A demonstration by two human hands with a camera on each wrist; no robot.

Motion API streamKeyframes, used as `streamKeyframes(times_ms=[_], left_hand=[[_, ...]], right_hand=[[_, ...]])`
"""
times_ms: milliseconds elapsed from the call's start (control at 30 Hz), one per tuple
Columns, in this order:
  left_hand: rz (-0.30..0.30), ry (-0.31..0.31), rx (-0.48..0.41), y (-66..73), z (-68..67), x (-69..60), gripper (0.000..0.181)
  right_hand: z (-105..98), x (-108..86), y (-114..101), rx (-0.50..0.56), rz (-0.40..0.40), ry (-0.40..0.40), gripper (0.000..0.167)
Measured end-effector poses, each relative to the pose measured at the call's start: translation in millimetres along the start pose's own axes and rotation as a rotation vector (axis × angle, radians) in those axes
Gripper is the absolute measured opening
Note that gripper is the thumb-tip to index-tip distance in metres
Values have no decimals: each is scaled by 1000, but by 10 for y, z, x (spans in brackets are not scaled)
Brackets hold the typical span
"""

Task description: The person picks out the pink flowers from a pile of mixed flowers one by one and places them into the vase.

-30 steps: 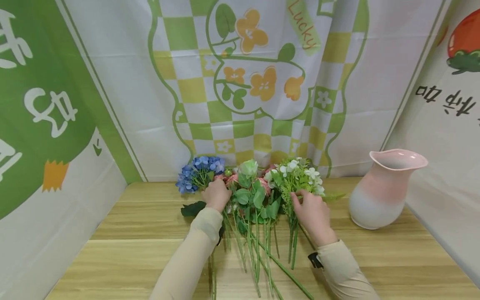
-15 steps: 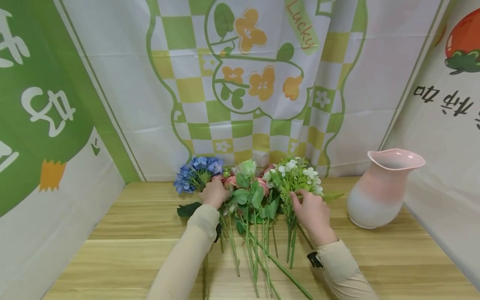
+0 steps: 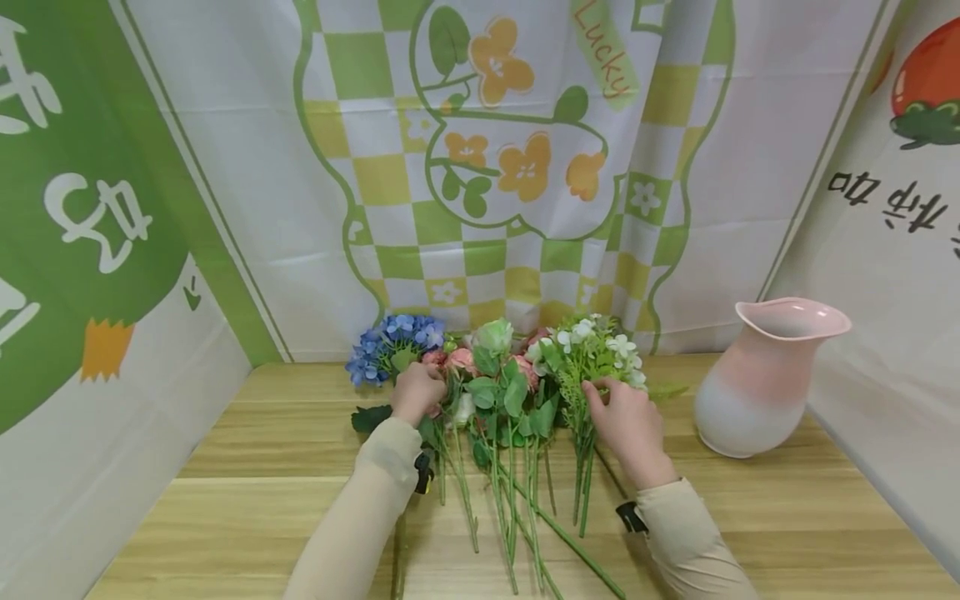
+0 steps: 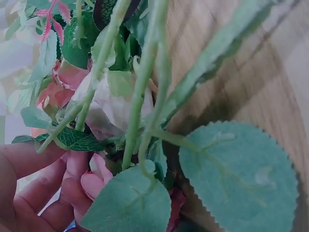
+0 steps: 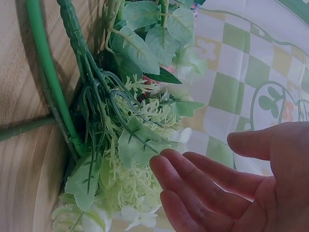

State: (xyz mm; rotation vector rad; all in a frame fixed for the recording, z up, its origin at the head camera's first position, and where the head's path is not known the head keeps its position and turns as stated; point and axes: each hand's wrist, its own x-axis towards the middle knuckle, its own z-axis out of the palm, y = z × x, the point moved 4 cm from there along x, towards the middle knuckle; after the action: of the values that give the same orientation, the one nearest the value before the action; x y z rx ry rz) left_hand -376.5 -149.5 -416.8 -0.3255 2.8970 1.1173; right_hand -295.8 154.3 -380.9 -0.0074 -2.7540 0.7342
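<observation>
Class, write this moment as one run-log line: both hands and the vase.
left hand: beside blue flowers, grip unclear | right hand: beside white flowers, fingers relaxed | vase: upright on table, untouched

"Lucky" (image 3: pixel 606 52) on back cloth (image 3: pixel 517 167), Chinese characters (image 3: pixel 864 190) (some cropped) on side cloths (image 3: pixel 885 275)

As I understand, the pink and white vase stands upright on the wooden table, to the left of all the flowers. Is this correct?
The side is wrong: the head view shows the vase to the right of all the flowers. It does stand upright on the wooden table.
</observation>
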Motion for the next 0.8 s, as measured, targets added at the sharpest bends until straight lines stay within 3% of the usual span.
streamKeyframes(times_ms=[167,400,567,800], left_hand=[[8,16,-72,-7,-17,-29,39],[92,94,-127,11,-20,-69,37],[119,99,-216,41,-34,-102,35],[184,153,-186,132,-127,-181,28]], right_hand=[[9,11,-2,9,-3,-3,44],[38,22,-1,45,-8,-32,44],[26,52,10,77,-3,-48,47],[13,84,16,86,3,-55,52]])
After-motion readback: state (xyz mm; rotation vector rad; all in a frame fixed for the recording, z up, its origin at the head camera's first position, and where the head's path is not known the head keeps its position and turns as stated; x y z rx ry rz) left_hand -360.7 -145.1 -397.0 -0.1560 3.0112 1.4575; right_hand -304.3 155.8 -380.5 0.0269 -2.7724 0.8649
